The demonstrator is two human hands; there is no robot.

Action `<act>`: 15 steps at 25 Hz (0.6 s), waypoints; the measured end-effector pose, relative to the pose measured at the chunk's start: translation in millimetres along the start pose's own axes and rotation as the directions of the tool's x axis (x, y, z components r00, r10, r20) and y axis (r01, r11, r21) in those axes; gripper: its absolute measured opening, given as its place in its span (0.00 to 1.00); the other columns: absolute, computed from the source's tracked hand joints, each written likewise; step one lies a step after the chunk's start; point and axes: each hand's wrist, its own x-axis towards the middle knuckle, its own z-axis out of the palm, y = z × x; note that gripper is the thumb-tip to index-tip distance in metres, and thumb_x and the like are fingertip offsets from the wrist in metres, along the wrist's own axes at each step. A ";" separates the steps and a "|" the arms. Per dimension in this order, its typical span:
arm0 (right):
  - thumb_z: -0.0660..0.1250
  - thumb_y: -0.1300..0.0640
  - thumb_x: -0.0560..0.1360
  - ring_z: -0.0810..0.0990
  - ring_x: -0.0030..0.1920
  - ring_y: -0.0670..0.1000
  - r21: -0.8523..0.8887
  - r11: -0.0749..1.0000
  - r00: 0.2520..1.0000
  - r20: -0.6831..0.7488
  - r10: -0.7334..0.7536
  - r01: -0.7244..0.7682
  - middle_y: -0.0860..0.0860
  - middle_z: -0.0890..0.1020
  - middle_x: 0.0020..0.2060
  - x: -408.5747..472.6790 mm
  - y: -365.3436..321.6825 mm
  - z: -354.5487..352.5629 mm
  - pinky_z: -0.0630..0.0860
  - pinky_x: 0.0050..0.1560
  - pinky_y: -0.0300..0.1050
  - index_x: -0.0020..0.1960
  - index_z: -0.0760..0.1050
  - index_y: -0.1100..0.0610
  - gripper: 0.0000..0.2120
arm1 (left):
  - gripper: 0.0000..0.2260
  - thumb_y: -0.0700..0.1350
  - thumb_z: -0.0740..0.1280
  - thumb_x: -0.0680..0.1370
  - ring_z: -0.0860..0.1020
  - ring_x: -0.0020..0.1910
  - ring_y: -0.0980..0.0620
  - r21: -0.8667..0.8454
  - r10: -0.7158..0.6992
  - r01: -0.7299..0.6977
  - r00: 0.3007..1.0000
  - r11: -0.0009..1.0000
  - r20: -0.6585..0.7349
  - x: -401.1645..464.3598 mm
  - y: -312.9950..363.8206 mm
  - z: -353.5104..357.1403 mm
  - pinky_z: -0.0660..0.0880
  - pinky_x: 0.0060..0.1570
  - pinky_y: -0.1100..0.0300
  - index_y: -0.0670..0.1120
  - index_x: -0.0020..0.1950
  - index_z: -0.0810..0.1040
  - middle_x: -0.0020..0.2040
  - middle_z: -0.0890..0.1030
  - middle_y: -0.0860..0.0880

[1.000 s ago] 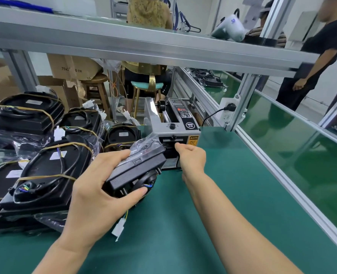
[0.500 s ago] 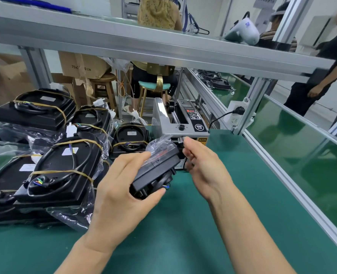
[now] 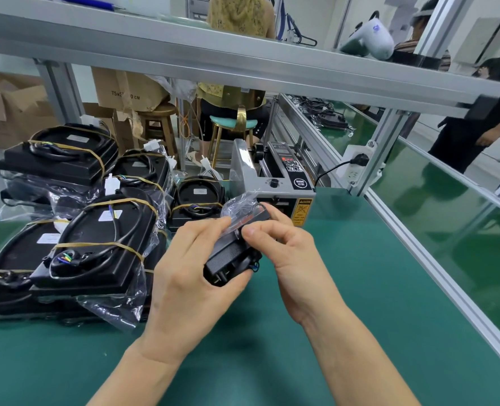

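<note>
My left hand (image 3: 190, 276) grips a small black device (image 3: 228, 259) wrapped in a clear plastic bag (image 3: 240, 206), held above the green mat. My right hand (image 3: 286, 253) is on the device's upper end, with thumb and fingers curled onto the folded bag there. Whether a piece of tape is under the fingers cannot be seen. Just behind both hands stands a grey tape dispenser machine (image 3: 275, 183).
Stacked black bagged units bound with rubber bands (image 3: 96, 235) fill the left of the green mat (image 3: 360, 288). An aluminium shelf beam (image 3: 242, 65) runs overhead and a frame rail (image 3: 418, 253) along the right. Cardboard boxes, stools and people stand beyond.
My right hand left the dispenser's slot and came back onto the bagged device. My left hand raised the device slightly and drew it toward the right hand.
</note>
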 end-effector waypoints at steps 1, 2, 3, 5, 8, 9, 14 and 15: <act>0.72 0.62 0.72 0.70 0.61 0.28 -0.006 1.000 1.000 -0.008 -0.004 0.004 0.45 0.72 0.68 0.2 0.4 0.8 0.70 0.49 0.25 0.38 0.83 0.56 0.05 | 0.27 0.45 0.77 0.64 0.76 0.54 0.56 0.003 -0.001 0.001 1.000 1.000 -0.001 -0.1 0.0 0.1 0.69 0.58 0.69 0.42 0.62 0.77 0.55 0.77 0.51; 0.72 0.62 0.72 0.71 0.63 0.32 -0.014 1.000 1.000 -0.014 -0.012 0.012 0.45 0.72 0.68 0.2 0.6 1.7 0.71 0.49 0.25 0.38 0.83 0.56 0.06 | 0.27 0.45 0.77 0.64 0.77 0.54 0.56 0.006 -0.002 0.002 1.000 1.000 -0.004 -0.2 0.1 0.1 0.69 0.58 0.69 0.42 0.62 0.77 0.54 0.77 0.50; 0.72 0.62 0.72 0.71 0.64 0.35 -0.024 0.999 1.000 -0.018 -0.025 0.024 0.45 0.73 0.68 0.0 0.8 2.5 0.71 0.49 0.26 0.37 0.83 0.55 0.06 | 0.27 0.45 0.77 0.64 0.77 0.53 0.55 0.008 -0.002 0.002 1.000 1.000 -0.009 -0.2 0.3 0.0 0.70 0.58 0.68 0.42 0.61 0.78 0.54 0.77 0.50; 0.72 0.62 0.72 0.72 0.66 0.37 -0.049 0.998 0.998 -0.028 -0.050 0.049 0.44 0.73 0.67 -0.7 0.9 3.9 0.72 0.47 0.25 0.36 0.83 0.54 0.07 | 0.27 0.45 0.77 0.64 0.77 0.53 0.54 0.008 -0.001 0.001 1.000 1.000 -0.019 -0.2 0.6 -0.1 0.71 0.57 0.66 0.41 0.61 0.78 0.54 0.77 0.50; 0.73 0.61 0.72 0.71 0.65 0.36 -0.070 0.995 0.996 -0.044 -0.072 0.069 0.44 0.73 0.66 -2.2 0.0 6.4 0.71 0.49 0.25 0.34 0.83 0.51 0.09 | 0.26 0.44 0.76 0.64 0.77 0.53 0.54 0.006 0.003 -0.003 1.000 1.000 -0.024 -0.3 1.5 0.1 0.73 0.57 0.64 0.41 0.61 0.78 0.54 0.77 0.50; 0.73 0.61 0.72 0.71 0.65 0.35 -0.077 0.994 0.995 -0.053 -0.085 0.080 0.44 0.74 0.65 -2.5 0.6 6.8 0.72 0.53 0.28 0.34 0.83 0.50 0.10 | 0.26 0.43 0.76 0.64 0.77 0.53 0.53 0.006 0.005 -0.005 1.000 1.000 -0.024 -0.3 1.9 0.4 0.73 0.57 0.64 0.41 0.61 0.78 0.54 0.77 0.49; 0.71 0.60 0.72 0.68 0.67 0.34 -0.145 0.983 0.981 -0.139 -0.136 0.115 0.41 0.80 0.55 -2.7 7.5 8.4 0.68 0.68 0.50 0.32 0.79 0.52 0.11 | 0.25 0.43 0.76 0.64 0.78 0.52 0.51 0.017 0.014 -0.013 0.999 1.000 -0.030 0.0 3.7 1.8 0.74 0.55 0.62 0.40 0.60 0.78 0.53 0.78 0.48; 0.71 0.60 0.73 0.68 0.67 0.33 -0.160 0.980 0.979 -0.145 -0.144 0.121 0.43 0.81 0.55 -3.0 7.6 9.3 0.68 0.68 0.50 0.32 0.78 0.51 0.11 | 0.24 0.43 0.76 0.65 0.78 0.52 0.51 0.019 0.015 -0.014 0.999 1.000 -0.031 0.0 4.1 1.7 0.74 0.55 0.61 0.40 0.60 0.78 0.53 0.78 0.48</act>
